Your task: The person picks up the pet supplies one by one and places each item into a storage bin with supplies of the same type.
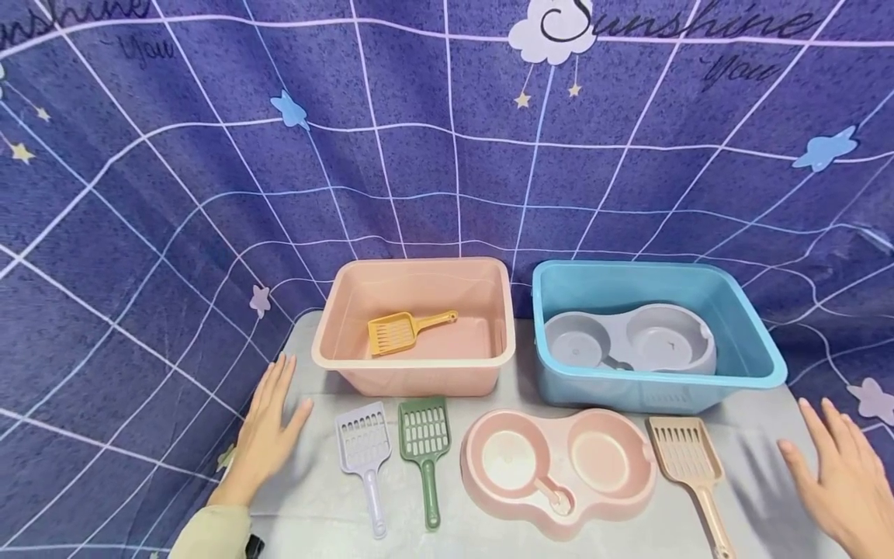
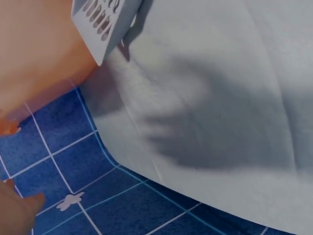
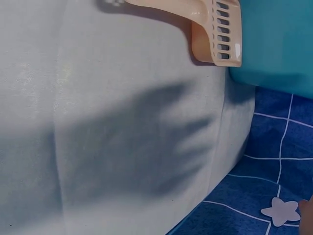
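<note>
My left hand (image 1: 267, 427) is held over the table's left side with straight fingers and holds nothing. Nearest to it lies a lavender slotted litter scoop (image 1: 365, 442), beside a green litter scoop (image 1: 425, 435). A pink double pet bowl (image 1: 552, 508) sits in the middle. To its right is a beige litter scoop (image 1: 687, 454). Over the right edge, my right hand (image 1: 841, 473) has its fingers spread, with nothing in it. The right wrist view shows the beige scoop (image 3: 227, 34) beside the blue bin, and only a bit of fingertip.
At the back stand a pink litter box (image 1: 419, 380) with a yellow scoop (image 1: 394, 334) inside, and a blue litter box (image 1: 628, 396) holding a grey double bowl (image 1: 615, 326). A purple grid-patterned cloth (image 1: 419, 171) hangs behind and beside the grey-covered table (image 1: 307, 505).
</note>
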`<state>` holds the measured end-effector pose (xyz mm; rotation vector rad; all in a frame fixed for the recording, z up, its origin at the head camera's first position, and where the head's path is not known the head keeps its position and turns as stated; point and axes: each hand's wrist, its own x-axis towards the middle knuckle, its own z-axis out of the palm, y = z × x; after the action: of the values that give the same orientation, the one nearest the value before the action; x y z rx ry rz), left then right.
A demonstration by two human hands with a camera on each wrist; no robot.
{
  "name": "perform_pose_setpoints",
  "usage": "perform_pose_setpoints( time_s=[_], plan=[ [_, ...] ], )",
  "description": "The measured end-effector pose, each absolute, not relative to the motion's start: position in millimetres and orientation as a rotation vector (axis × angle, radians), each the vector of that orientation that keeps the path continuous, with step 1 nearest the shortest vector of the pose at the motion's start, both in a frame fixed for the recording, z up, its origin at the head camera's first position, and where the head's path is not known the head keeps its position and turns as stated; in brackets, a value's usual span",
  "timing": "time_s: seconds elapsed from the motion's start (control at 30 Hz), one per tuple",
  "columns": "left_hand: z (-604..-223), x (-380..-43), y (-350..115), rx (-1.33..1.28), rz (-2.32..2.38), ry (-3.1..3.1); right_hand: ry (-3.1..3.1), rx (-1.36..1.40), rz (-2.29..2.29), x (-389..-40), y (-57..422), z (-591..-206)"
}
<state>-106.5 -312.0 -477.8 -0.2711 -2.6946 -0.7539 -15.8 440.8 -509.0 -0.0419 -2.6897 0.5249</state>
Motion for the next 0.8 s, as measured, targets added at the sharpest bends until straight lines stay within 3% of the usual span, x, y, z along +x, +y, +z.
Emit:
perform_pose_setpoints(
  time_s=[0.4, 0.8],
  plan=[
    [-474, -133, -304, -0.389, -1.13, -2.507, -2.661, -0.021, 0.573, -10, 440, -514],
    [-469, -159, -294, -0.292, -1.434, -2.434, -2.651, 0.012, 0.547, -12, 435, -518]
  ],
)
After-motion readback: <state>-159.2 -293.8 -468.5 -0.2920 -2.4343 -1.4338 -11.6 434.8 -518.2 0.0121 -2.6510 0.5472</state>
